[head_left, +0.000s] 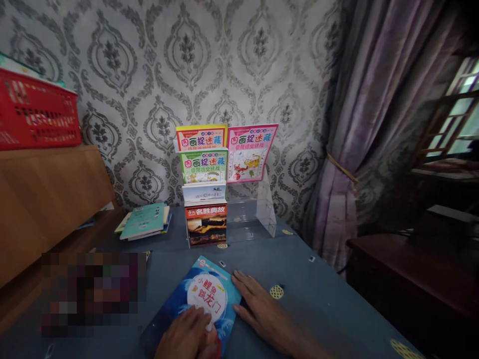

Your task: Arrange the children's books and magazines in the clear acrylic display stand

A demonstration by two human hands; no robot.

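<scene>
- Lying toward seven o'clock in the view, the blue picture book 小鲤鱼跳龙门 (pixel 206 294) rests cover up on the pineapple-print tablecloth (pixel 318 309).
- Left hand (pixel 187 335) over the cover at the book's six o'clock, fingers bent; whether it grips, I cannot tell.
- Right hand (pixel 260 310) open, fingertips touching the three o'clock edge.
- Clear acrylic book rack (pixel 266 209) near twelve o'clock.

"小鲤鱼跳龙门" on blue book (pixel 204 298)
</scene>
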